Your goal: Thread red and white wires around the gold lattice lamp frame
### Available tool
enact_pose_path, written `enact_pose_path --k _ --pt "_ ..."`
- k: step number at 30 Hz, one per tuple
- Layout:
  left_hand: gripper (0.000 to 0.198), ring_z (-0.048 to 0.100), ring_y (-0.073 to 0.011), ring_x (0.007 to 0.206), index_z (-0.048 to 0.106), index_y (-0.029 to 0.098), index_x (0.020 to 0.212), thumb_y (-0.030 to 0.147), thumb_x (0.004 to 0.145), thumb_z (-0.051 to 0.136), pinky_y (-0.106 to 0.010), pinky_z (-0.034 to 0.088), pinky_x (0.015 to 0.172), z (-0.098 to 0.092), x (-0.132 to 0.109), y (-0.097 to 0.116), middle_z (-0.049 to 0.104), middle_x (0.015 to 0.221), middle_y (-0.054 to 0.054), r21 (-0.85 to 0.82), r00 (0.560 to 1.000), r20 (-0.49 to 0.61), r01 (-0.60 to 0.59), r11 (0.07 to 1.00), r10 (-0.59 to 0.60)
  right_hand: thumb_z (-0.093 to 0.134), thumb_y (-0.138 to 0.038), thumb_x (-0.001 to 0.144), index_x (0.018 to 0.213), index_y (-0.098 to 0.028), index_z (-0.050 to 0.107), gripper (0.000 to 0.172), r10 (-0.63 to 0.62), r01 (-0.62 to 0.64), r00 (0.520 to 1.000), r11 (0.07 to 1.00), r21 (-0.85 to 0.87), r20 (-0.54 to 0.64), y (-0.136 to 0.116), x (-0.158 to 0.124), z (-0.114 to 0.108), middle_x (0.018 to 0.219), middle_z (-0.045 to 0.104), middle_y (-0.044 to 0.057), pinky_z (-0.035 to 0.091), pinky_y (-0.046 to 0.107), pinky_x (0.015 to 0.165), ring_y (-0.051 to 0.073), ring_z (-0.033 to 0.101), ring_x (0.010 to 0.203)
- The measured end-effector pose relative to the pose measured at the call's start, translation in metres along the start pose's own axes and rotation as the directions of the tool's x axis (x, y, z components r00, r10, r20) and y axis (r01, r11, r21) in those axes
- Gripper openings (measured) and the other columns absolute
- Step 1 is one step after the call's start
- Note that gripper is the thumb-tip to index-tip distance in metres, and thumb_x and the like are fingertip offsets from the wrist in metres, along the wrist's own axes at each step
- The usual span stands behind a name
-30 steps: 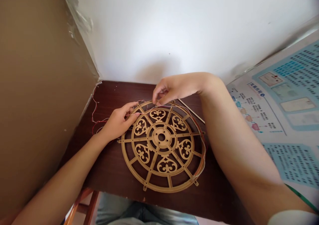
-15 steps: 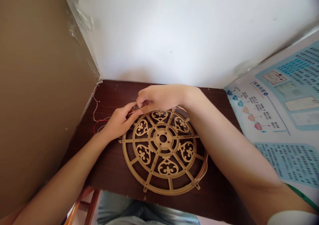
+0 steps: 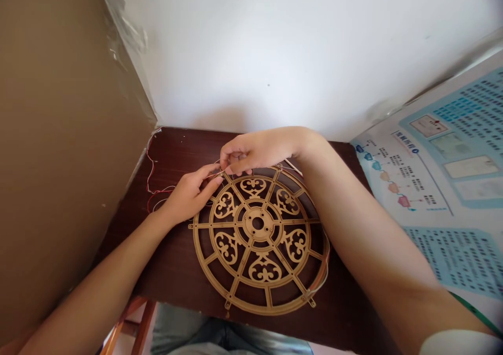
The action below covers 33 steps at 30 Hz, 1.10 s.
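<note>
A laser-cut wooden wheel frame [image 3: 247, 223] lies flat on the table, with spokes, a central hub and heart-shaped scrollwork panels. At its top left rim, my left hand [image 3: 188, 195] and my right hand [image 3: 245, 153] meet. Both pinch a thin wire [image 3: 217, 175] between fingertips, though the fingers hide part of it. Loose red and white wires [image 3: 151, 179] trail on the dark wood left of my left hand. A copper-coloured strip [image 3: 324, 269] follows the lower right rim. A thin white stick [image 3: 294, 167] pokes out from under my right wrist.
The dark wood tabletop [image 3: 165, 271] ends against a white wall [image 3: 275, 56] at the back. A brown board [image 3: 70, 135] stands along its left side. A printed poster [image 3: 428, 182] lies to the right. My jeans and a wooden chair frame [image 3: 141, 329] show below.
My right hand has moved left and down from the top of the wheel, closing in on my left hand. The wheel sits slightly lower in the view.
</note>
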<state>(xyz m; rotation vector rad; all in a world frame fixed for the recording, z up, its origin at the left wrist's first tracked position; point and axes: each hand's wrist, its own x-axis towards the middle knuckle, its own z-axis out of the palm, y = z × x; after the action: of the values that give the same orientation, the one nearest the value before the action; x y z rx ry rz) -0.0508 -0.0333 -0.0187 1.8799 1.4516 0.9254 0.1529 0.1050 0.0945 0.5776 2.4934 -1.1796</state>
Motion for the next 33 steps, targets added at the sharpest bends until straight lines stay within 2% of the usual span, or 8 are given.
enact_pose_path --k 5,9,12,18,23,26,29,33 --pt "0.05 0.079 -0.028 0.115 0.069 0.018 0.145 0.052 0.11 0.059 -0.038 0.06 0.099 0.0 0.0 0.003 0.083 0.131 -0.011 0.002 1.0 0.015 0.022 1.0 -0.022 0.063 -0.032 0.107 0.11 -0.014 0.074 0.021 -0.01 0.009 1.0 1.0 -0.016 -0.019 -0.005 0.007 0.005 0.093 0.075 0.003 0.048 0.028 0.071 0.014 0.063 0.077" --pt "0.051 0.076 -0.0227 0.088 0.07 0.019 0.143 0.053 0.104 0.066 -0.036 0.059 0.086 0.001 -0.001 0.003 0.084 0.11 -0.007 0.013 0.997 -0.002 0.075 0.997 -0.075 0.063 -0.03 0.106 0.103 -0.014 0.077 0.022 -0.096 0.095 0.994 0.995 -0.028 -0.057 0.001 0.01 0.005 0.101 0.079 0.005 0.049 0.029 0.081 0.014 0.065 0.084" --pt "0.057 0.076 -0.0229 0.09 0.071 0.019 0.141 0.054 0.097 0.075 -0.037 0.06 0.087 0.002 0.0 0.003 0.083 0.107 -0.006 -0.143 0.988 0.004 0.151 0.978 -0.152 0.063 -0.028 0.104 0.107 -0.013 0.079 0.022 -0.144 0.145 0.987 0.989 0.001 -0.066 0.006 0.009 0.002 0.105 0.081 0.006 0.05 0.03 0.084 0.015 0.067 0.088" --pt "0.06 0.078 -0.0237 0.093 0.077 0.016 0.128 0.058 0.086 0.089 -0.037 0.064 0.087 -0.003 0.005 0.007 0.083 0.103 -0.008 -0.459 0.963 0.072 0.263 0.849 -0.259 0.071 -0.026 0.1 0.111 -0.011 0.081 0.021 -0.176 0.184 0.976 0.981 0.055 -0.129 0.01 0.01 -0.002 0.1 0.082 0.008 0.053 0.029 0.08 0.015 0.07 0.083" --pt "0.061 0.079 -0.0243 0.094 0.08 0.017 0.121 0.059 0.08 0.094 -0.037 0.065 0.087 -0.008 0.006 0.011 0.085 0.111 -0.01 -0.542 0.93 0.141 0.36 0.76 -0.34 0.072 -0.021 0.097 0.102 -0.012 0.079 0.012 -0.098 0.094 0.974 0.995 -0.026 -0.203 -0.002 0.011 0.003 0.095 0.081 0.007 0.051 0.029 0.074 0.015 0.069 0.078" --pt "0.056 0.072 -0.0189 0.079 0.082 0.018 0.116 0.06 0.08 0.091 -0.031 0.06 0.074 -0.009 0.006 0.011 0.081 0.095 -0.005 -0.496 0.93 0.12 0.36 0.79 -0.348 0.073 -0.02 0.096 0.094 -0.013 0.076 0.007 -0.032 0.006 0.969 0.994 -0.11 -0.244 -0.012 0.011 0.008 0.091 0.078 0.006 0.047 0.03 0.072 0.015 0.065 0.075" --pt "0.047 0.056 -0.0135 0.064 0.083 0.019 0.11 0.058 0.084 0.085 -0.027 0.046 0.062 -0.008 0.007 0.009 0.066 0.073 0.001 -0.438 0.935 0.084 0.345 0.83 -0.344 0.072 -0.02 0.095 0.091 -0.016 0.071 0.006 0.008 -0.061 0.962 0.981 -0.185 -0.275 -0.016 0.012 0.012 0.092 0.077 0.005 0.044 0.031 0.07 0.015 0.062 0.075" --pt "0.037 0.049 -0.013 0.063 0.079 0.019 0.103 0.053 0.087 0.078 -0.026 0.04 0.062 -0.007 0.008 0.008 0.056 0.067 0.003 -0.438 0.935 0.075 0.344 0.831 -0.347 0.071 -0.024 0.096 0.09 -0.019 0.069 0.008 0.007 -0.102 0.953 0.949 -0.298 -0.304 -0.018 0.014 0.018 0.092 0.076 0.006 0.04 0.034 0.068 0.017 0.06 0.073"
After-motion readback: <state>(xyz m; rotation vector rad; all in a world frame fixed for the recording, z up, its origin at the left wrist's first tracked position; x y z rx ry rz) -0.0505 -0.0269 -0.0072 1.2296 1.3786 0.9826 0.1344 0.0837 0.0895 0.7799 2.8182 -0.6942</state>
